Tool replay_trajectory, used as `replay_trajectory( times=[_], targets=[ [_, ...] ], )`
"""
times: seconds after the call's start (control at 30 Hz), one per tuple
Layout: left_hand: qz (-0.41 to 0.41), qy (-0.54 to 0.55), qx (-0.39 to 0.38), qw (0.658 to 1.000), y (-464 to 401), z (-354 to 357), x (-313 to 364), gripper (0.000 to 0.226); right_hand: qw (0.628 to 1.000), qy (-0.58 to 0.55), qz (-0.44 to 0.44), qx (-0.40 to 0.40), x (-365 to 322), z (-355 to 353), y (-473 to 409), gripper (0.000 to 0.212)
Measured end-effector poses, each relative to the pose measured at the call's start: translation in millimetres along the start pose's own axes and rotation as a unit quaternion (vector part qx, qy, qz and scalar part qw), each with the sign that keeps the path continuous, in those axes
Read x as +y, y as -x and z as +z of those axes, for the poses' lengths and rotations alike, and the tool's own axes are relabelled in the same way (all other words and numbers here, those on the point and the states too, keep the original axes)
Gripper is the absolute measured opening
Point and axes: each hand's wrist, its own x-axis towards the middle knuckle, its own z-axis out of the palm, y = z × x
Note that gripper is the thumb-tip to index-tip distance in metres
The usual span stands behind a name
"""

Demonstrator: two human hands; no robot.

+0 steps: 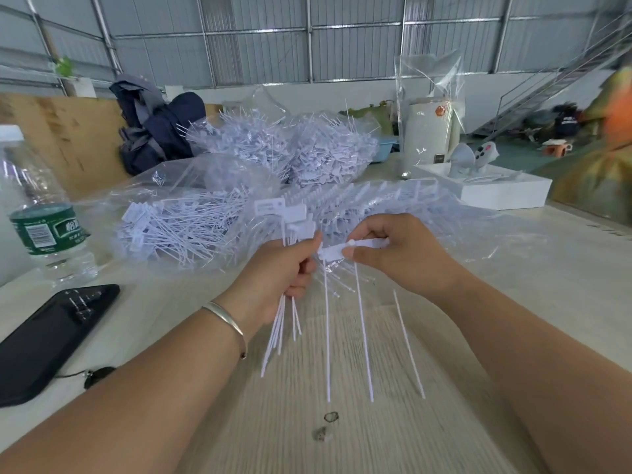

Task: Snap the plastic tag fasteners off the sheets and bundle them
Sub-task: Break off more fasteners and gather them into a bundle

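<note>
Fasteners (280,323) bunch in the left hand's (280,268) curled fingers; the right hand (400,251) pinches a sheet strip (337,249) between thumb and forefinger.

Left hand (284,268) fingers curled in fist; right hand (400,254) fingers pinching, forearms converging

- Bundle of fasteners (281,319): white plastic, thin straight tails with flat rectangular tag heads. Held upright in a fist; heads (295,213) fan out above it, tails splay downward below it.
- Sheet piece (345,248): white strip with a few fasteners attached, held level just right of the bundle; about three long tails (363,336) hang down from it, spread apart.
- Loose separated fasteners (178,230): heaped inside a clear bag on the table, lying roughly parallel, heads mostly to the left.
- Further fasteners (290,148): tangled in clear bags behind, well apart from the bundle.
</note>
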Motion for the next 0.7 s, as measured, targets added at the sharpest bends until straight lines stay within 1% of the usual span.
replay_trajectory(
  times=[0.13,0.2,0.27,0.37,0.47,0.63,0.7],
  targets=[
    [0.028,-0.054,0.005,0.998,1.4,-0.2,-2.3,0.038,1.0,-0.012,-0.003,-0.019,-1.9,-1.1,2.0,0.008],
    [0.026,-0.055,0.016,0.998,-0.4,-1.2,-3.8,0.042,0.998,-0.052,-0.009,-0.041,-4.3,-2.3,3.1,0.006],
    [0.025,-0.04,0.036,0.998,-3.7,-2.1,-5.7,0.04,0.994,-0.094,-0.005,-0.049,-5.5,-4.1,3.4,0.007],
    [0.035,-0.036,0.064,0.997,-6.5,-2.7,-6.5,0.027,0.989,-0.143,0.022,-0.035,-4.8,-5.7,1.7,0.014],
    [0.039,-0.05,0.071,0.995,-6.2,-3.2,-7.1,0.022,0.988,-0.154,0.024,-0.023,-4.2,-6.5,1.2,0.018],
    [0.035,-0.067,0.077,0.994,-3.4,-2.5,-5.5,0.019,0.975,-0.22,0.013,-0.011,-4.5,-8.8,1.2,0.016],
    [0.037,-0.066,0.077,0.994,-2.4,-1.8,-5.0,0.023,0.97,-0.242,0.014,-0.012,-4.1,-9.8,0.8,0.016]
  ],
)
